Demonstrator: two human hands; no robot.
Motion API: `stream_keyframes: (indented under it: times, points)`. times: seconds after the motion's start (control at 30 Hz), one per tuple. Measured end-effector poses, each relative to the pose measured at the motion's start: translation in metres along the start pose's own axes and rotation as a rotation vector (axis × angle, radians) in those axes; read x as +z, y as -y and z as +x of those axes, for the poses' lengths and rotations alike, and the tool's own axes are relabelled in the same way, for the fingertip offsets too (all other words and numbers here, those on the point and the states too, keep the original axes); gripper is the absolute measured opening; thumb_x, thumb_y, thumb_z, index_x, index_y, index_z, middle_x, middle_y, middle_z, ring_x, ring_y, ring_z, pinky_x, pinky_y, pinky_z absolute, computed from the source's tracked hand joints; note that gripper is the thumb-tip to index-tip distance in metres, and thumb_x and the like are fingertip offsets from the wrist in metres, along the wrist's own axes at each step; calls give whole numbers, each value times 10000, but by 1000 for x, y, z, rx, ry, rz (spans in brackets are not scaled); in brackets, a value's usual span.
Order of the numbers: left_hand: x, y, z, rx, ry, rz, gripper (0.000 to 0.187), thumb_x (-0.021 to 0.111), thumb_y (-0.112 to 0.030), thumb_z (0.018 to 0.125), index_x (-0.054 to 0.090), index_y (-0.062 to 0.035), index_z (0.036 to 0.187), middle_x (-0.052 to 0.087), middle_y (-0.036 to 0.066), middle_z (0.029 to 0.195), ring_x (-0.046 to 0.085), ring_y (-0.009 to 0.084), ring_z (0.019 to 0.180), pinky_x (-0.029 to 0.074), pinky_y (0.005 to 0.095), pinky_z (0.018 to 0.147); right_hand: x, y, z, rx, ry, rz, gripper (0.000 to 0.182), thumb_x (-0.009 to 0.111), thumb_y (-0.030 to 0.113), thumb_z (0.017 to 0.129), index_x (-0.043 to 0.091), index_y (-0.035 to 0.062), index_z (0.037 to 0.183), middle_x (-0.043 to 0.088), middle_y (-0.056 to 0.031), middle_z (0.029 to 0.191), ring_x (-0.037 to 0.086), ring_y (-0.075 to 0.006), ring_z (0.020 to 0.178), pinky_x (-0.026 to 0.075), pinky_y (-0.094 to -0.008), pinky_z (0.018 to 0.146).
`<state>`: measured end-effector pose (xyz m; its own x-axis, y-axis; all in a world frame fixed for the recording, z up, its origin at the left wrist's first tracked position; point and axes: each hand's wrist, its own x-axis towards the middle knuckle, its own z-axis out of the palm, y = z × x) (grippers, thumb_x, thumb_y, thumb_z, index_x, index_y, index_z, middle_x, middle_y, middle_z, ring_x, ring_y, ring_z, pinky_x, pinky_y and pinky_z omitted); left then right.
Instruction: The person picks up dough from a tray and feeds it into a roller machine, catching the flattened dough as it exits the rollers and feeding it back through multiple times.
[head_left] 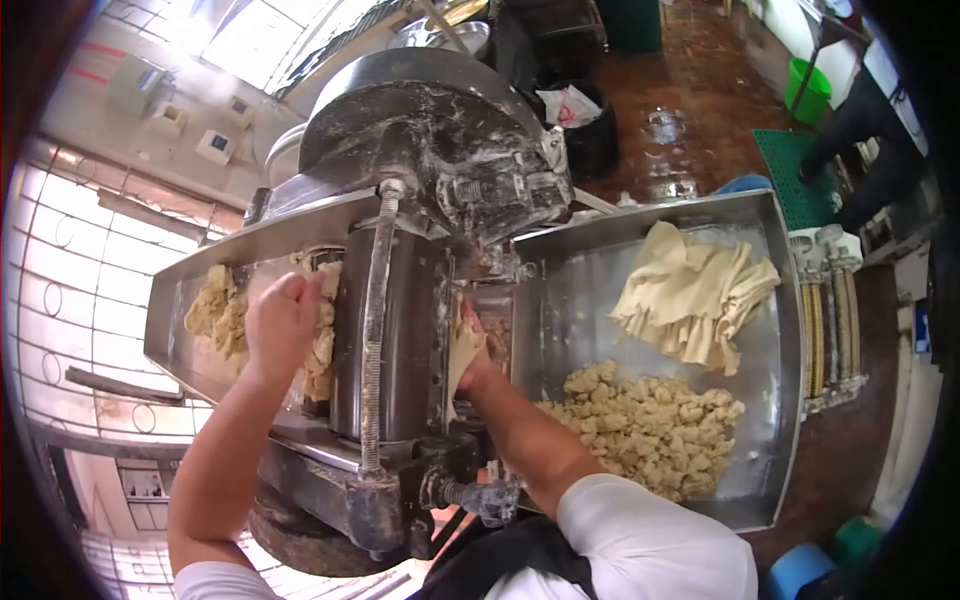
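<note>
A dough roller machine (pixel 395 330) with dark metal rollers stands in front of me. My left hand (pixel 283 322) is closed in a fist over the infeed tray (pixel 170 310), close against the roller. Lumpy dough (pixel 212 312) lies beside and under that fist. On the roller's other side, my right hand (pixel 474 362) reaches in low and holds a pale dough sheet (pixel 463 348); its fingers are partly hidden by the dough and machine. To the right, a metal tray (pixel 770 440) bears a folded stack of dough sheets (pixel 690 295) and a heap of crumbly dough (pixel 655 425).
A threaded rod (pixel 380 330) crosses above the rollers. The machine's large floury guard (pixel 420 120) rises at the back. Beyond are a black bin (pixel 585 130), a green mat (pixel 795 175), a green bucket (pixel 808 92) and another person's dark-clothed legs (pixel 865 130).
</note>
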<state>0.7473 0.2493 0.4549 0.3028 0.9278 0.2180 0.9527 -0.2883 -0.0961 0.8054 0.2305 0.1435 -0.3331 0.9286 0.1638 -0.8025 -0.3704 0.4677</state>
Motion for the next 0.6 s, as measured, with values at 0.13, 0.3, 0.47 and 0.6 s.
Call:
stream_keyframes:
  times: [0.13,0.3,0.47,0.6]
  points:
    - [17,38,8,-17,-102,19,422,510,-355,938,574,-5,710,556,246,690,550,451,703,415,491,600,12,-14,0,-46,-81,8,574,525,608,851,618,170,1211,635,-95,1175,585,-296,1082,441,-489,955]
    - [21,30,12,-107,-33,-100,424,471,-371,946,623,-2,801,606,257,778,574,456,807,445,497,713,35,-12,-2,-29,-81,-59,633,468,628,871,562,155,1280,587,-115,1260,547,-334,1156,411,-520,996]
    - [37,34,18,-122,26,-125,438,442,-388,953,629,1,875,614,269,824,576,463,836,450,507,735,51,-5,-19,-11,-53,-44,587,434,581,908,550,154,1293,589,-113,1260,562,-334,1138,416,-520,994]
    - [41,38,20,-130,60,-133,445,431,-392,958,638,-2,900,616,273,836,576,463,847,446,515,743,46,-3,-24,-6,-14,-33,576,413,577,915,551,166,1295,588,-108,1266,561,-333,1144,408,-520,1004]
